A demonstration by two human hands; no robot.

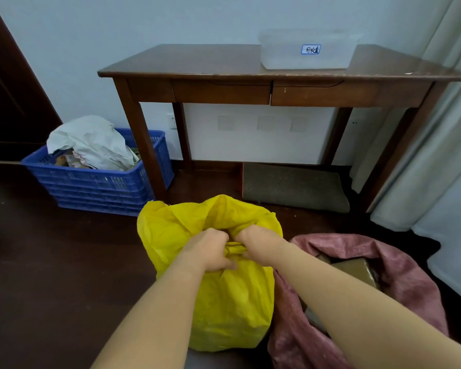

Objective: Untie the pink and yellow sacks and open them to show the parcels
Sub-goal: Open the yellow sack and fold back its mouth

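Your two forearms, bare, enter from the bottom edge and converge on the gathered neck of the yellow sack (232,302). Left hand (210,250): closed, fingers curled down over the bunched yellow fabric, thumb side toward the knot. Right hand (258,243): closed likewise, pinching the same twisted bunch from the other side, knuckles nearly touching those of the left. Yellow sack: upright on the dark floor (51,262), neck drawn tight between your hands, loose top fabric flaring up behind them; contents not visible. Judged status: untying in hand, not finished. Pink sack (399,265): just beside the yellow one on your right, touching it, mouth slack and open, brown parcels (354,270) showing inside; judged done. Remaining: loosen the yellow neck, spread the mouth, show what it holds. Further out: blue crate (104,182) holding crumpled white material, at the left; wooden table (224,62) against the wall, carrying a clear labelled box (304,51); grey mat (293,187) beneath it; pale curtain (437,129) at the right.
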